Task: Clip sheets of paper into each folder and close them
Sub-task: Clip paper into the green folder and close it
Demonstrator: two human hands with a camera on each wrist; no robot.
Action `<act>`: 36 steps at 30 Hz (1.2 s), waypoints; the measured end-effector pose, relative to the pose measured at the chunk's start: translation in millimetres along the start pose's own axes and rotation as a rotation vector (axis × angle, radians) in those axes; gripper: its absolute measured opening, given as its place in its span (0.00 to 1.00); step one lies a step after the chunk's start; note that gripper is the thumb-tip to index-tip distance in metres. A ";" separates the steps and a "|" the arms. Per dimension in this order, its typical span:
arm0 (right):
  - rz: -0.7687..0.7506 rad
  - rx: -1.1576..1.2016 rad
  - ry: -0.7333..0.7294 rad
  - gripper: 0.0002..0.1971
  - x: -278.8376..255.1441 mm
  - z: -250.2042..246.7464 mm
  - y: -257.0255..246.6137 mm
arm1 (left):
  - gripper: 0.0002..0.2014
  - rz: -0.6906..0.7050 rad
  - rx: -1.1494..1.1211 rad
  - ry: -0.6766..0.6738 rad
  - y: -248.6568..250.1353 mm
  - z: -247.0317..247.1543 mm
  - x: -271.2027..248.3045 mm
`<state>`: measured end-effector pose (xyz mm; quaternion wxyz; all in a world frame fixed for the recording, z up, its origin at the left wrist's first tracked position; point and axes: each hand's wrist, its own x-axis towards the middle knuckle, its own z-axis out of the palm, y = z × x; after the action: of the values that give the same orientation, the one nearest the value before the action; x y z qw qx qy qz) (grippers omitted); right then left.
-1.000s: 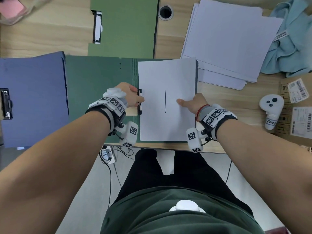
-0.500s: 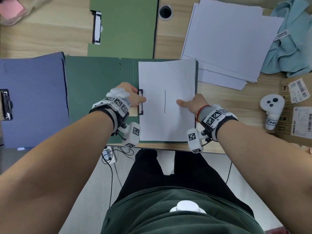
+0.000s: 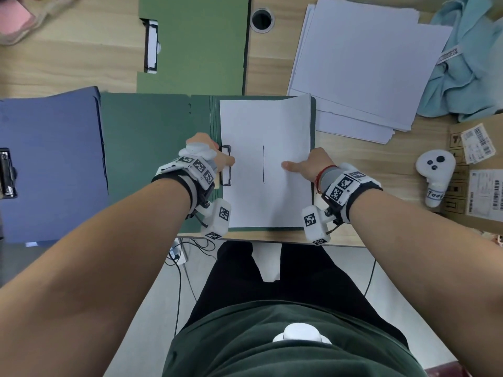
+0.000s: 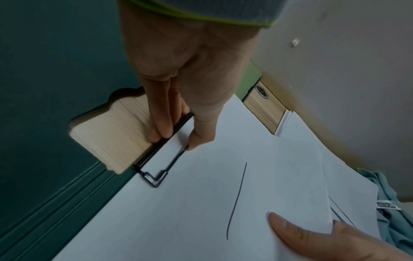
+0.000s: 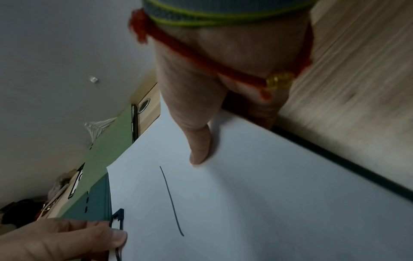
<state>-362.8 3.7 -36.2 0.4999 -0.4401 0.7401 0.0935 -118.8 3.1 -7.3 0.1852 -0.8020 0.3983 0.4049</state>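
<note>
An open dark green folder (image 3: 152, 137) lies at the table's front edge. A white sheet (image 3: 266, 126) with one black line lies on its right half. My left hand (image 3: 215, 156) pinches the black wire clip (image 3: 226, 165) at the sheet's left edge, thumb on the wire, fingers behind it (image 4: 165, 123). My right hand (image 3: 310, 165) holds the sheet's right edge, thumb (image 5: 198, 150) on top and the fingers hidden below. A blue folder (image 3: 51, 159) lies at the left. A light green folder (image 3: 196, 42) lies farther back. Loose white sheets (image 3: 362, 61) are stacked at the back right.
A light blue cloth (image 3: 468, 66) lies at the far right. A white controller (image 3: 435, 172) and a cardboard box (image 3: 479, 172) with labels sit right of the folder. A cable hole (image 3: 261, 19) is in the wooden table (image 3: 68, 50). Pink items (image 3: 13, 14) sit back left.
My left hand has shifted a little to the right along the clip, its thumb now over the clip wire. The right hand and the sheet have stayed in place.
</note>
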 end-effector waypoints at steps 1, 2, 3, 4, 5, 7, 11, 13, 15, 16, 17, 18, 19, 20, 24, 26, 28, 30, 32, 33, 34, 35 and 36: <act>0.006 -0.018 -0.001 0.41 -0.5 -2.4 -1.2 | 0.16 0.001 0.011 -0.004 0.1 0.1 1.2; 0.008 -0.033 -0.010 0.39 0.2 -4.5 -0.7 | 0.16 0.003 0.024 -0.010 -0.4 1.0 2.7; 0.017 -0.043 -0.023 0.35 0.9 -7.3 0.5 | 0.16 0.008 0.036 -0.015 -0.7 1.2 3.6; 0.019 -0.044 -0.036 0.33 1.3 -10.6 3.0 | 0.16 0.013 0.043 -0.014 -0.6 1.6 4.3; 0.029 -0.019 -0.054 0.31 2.4 -13.2 6.6 | 0.17 0.015 0.049 -0.013 -0.7 1.7 4.5; 0.078 0.111 -0.081 0.28 2.1 -18.6 12.5 | 0.16 0.013 0.048 -0.011 -0.5 -0.1 3.6; 0.143 0.200 -0.077 0.21 -3.9 -28.7 19.5 | 0.17 0.028 0.067 -0.027 -1.2 -2.9 0.2; 0.128 0.148 -0.032 0.18 -7.8 -33.6 21.5 | 0.21 0.043 0.094 -0.042 -3.7 -6.6 -2.5; 0.096 0.083 0.024 0.14 -9.0 -38.6 20.4 | 0.24 0.051 0.081 -0.043 -12.6 -10.0 -2.1; 0.071 0.070 0.040 0.13 -11.5 -39.8 15.2 | 0.22 0.057 0.041 -0.005 -20.8 -13.1 -1.9; 0.040 0.077 0.043 0.12 -14.2 -39.9 7.4 | 0.20 0.065 -0.012 0.053 -30.2 -15.7 -1.9; 0.006 0.092 0.039 0.12 -15.4 -39.2 -1.1 | 0.18 0.063 -0.067 0.122 -37.8 -17.4 -0.1; -0.035 0.115 0.029 0.12 -18.0 -35.9 -14.1 | 0.21 0.042 -0.104 0.187 -47.0 -21.4 0.2; -0.073 0.137 0.007 0.11 -21.0 -30.3 -27.9 | 0.27 -0.005 -0.119 0.230 -56.0 -25.5 0.2; -0.247 0.098 -0.062 0.10 -35.4 7.1 -85.5 | 0.45 -0.236 -0.052 0.245 -92.7 -42.7 -1.5; -0.326 -0.056 -0.090 0.16 -45.1 29.7 -106.4 | 0.47 -0.297 -0.049 0.228 -113.5 -46.6 -2.5; -0.369 -0.200 -0.108 0.22 -52.7 48.3 -118.6 | 0.49 -0.327 -0.046 0.215 -131.5 -47.8 -2.6; -0.376 -0.277 -0.091 0.24 -57.1 61.1 -124.2 | 0.49 -0.339 -0.050 0.206 -145.8 -48.1 -3.2; -0.373 -0.336 -0.053 0.25 -60.5 67.4 -127.5 | 0.48 -0.331 -0.075 0.224 -156.9 -47.7 -3.6; -0.363 -0.366 -0.049 0.26 -62.0 67.2 -127.8 | 0.48 -0.322 -0.074 0.229 -159.8 -46.9 -3.7; -0.352 -0.395 -0.052 0.28 -63.5 69.7 -128.7 | 0.48 -0.308 -0.067 0.235 -164.7 -46.5 -3.5; -0.342 -0.424 -0.056 0.29 -65.4 72.4 -129.4 | 0.48 -0.293 -0.059 0.238 -168.2 -47.2 -4.5; -0.334 -0.455 -0.064 0.31 -68.2 75.0 -130.1 | 0.48 -0.281 -0.048 0.238 -170.6 -47.9 -4.7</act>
<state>-208.9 7.7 22.9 0.4198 -0.6538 0.6010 0.1876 38.2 80.5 21.0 0.1722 -0.8963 0.2914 0.2865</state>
